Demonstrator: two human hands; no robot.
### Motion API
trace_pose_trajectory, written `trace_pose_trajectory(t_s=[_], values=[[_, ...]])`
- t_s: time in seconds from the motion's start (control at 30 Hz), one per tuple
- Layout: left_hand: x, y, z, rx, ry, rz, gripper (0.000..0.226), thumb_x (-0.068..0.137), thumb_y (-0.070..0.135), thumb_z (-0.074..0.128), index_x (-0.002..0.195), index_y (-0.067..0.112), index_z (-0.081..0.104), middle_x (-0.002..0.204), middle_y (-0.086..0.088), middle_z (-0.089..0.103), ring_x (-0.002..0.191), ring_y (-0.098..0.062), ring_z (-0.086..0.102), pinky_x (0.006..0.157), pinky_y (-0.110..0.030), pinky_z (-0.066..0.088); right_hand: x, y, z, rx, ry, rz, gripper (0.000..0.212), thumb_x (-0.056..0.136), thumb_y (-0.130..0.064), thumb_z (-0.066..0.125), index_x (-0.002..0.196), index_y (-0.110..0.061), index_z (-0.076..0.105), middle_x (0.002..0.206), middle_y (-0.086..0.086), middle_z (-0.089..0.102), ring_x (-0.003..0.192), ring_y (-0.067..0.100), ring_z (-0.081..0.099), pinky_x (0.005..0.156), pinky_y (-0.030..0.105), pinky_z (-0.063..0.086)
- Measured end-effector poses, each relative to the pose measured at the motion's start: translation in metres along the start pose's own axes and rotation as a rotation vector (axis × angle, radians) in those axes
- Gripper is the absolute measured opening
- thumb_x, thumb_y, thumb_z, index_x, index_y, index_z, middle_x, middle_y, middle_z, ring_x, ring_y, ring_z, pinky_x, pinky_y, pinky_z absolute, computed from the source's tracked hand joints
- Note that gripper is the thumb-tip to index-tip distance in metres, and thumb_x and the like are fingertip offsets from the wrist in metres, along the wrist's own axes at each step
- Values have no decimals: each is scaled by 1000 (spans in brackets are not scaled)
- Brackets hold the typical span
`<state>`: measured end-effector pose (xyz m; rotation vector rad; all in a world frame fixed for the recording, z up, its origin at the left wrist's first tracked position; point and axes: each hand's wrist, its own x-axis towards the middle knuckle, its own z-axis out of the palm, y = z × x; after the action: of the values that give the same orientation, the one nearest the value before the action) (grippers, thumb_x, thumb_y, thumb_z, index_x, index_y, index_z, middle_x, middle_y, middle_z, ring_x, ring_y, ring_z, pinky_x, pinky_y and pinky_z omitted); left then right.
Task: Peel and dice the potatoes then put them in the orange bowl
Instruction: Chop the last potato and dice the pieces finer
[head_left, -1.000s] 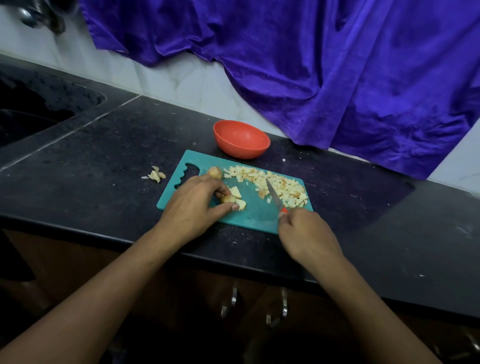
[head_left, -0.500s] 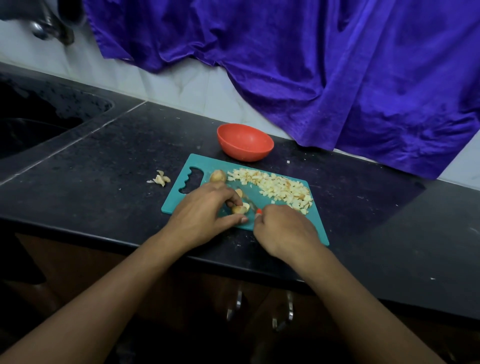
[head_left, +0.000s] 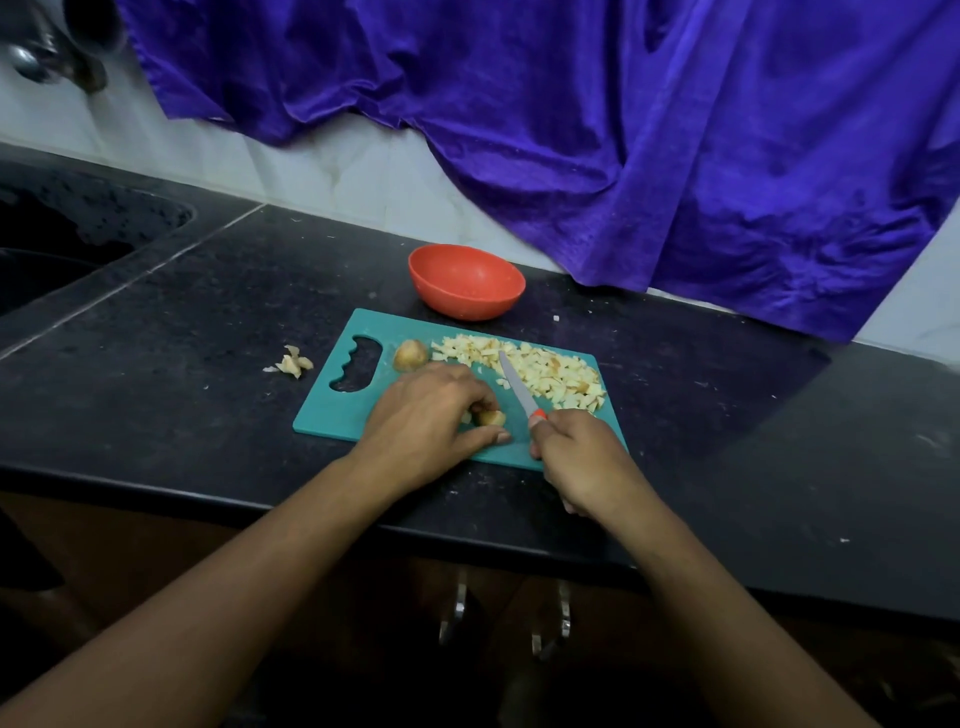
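A teal cutting board lies on the black counter. My left hand holds a small potato piece down on the board with curled fingers and thumb. My right hand grips the red handle of a knife, blade pointing up and away toward a heap of diced potato. A small round potato piece sits near the board's handle hole. The orange bowl stands empty just behind the board.
A few potato peels lie on the counter left of the board. A dark sink is at far left. Purple cloth hangs over the back wall. The counter's front edge runs just below my wrists.
The knife blade, down beside the held piece half a second ago, is lifted and points away over the board again. My left hand stays on the potato piece.
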<state>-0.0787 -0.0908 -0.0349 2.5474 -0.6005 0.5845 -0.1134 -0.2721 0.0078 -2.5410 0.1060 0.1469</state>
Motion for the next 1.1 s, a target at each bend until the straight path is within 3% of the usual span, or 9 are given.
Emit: trace_pose_trajectory(t_s=[0.07,0.17,0.3,0.43,0.6,0.67,0.9,1.1], values=[[2,-3,0,21,46,-64,36,85,59,72,104,28,73,102,11,67,100,-12,58,76,-27,40,-1,0,2,-39,20,-23,43,107,-49,40,90,-18,65,81,6,68,69,25,67,70,49,60],[6,-6,1,76,64,-109,35,85,60,72,101,28,73,100,9,68,101,-16,56,79,-32,43,-2,-2,3,-43,18,-33,43,106,-50,40,89,-19,65,85,7,69,76,27,68,75,53,59],[11,-3,5,121,56,-93,41,83,66,68,100,29,72,98,8,69,97,-17,55,88,-37,45,-2,-1,0,7,7,-16,43,107,-49,41,91,-16,65,78,6,67,64,24,65,68,50,57],[5,-6,6,98,45,-60,52,84,70,64,117,30,71,108,9,71,105,-16,55,93,-39,46,-5,3,-3,41,-4,-13,43,108,-46,40,93,-14,64,67,2,61,49,17,58,54,35,49],[4,-9,5,106,38,-56,37,89,59,65,112,32,73,108,11,71,104,-15,52,93,-39,45,-11,6,-8,-55,-30,-54,40,107,-44,43,92,-15,66,84,6,66,71,22,63,67,46,53],[5,-9,6,88,17,-39,35,90,56,65,115,33,73,109,12,72,103,-14,53,93,-39,44,-13,5,-11,-121,-48,-63,39,108,-44,42,92,-17,66,87,5,65,78,20,63,69,43,51],[3,-7,3,-25,16,-52,24,88,48,71,109,37,72,101,20,71,99,-9,52,91,-39,44,-13,-3,-20,-298,-86,-47,36,108,-45,38,97,-21,63,90,0,63,82,16,62,70,39,53],[3,-8,3,-56,35,-68,23,87,49,73,105,36,74,94,20,70,97,-9,52,89,-37,44,-5,-17,-24,-368,-164,-26,31,108,-41,40,95,-20,60,90,0,60,80,14,58,61,32,41]])
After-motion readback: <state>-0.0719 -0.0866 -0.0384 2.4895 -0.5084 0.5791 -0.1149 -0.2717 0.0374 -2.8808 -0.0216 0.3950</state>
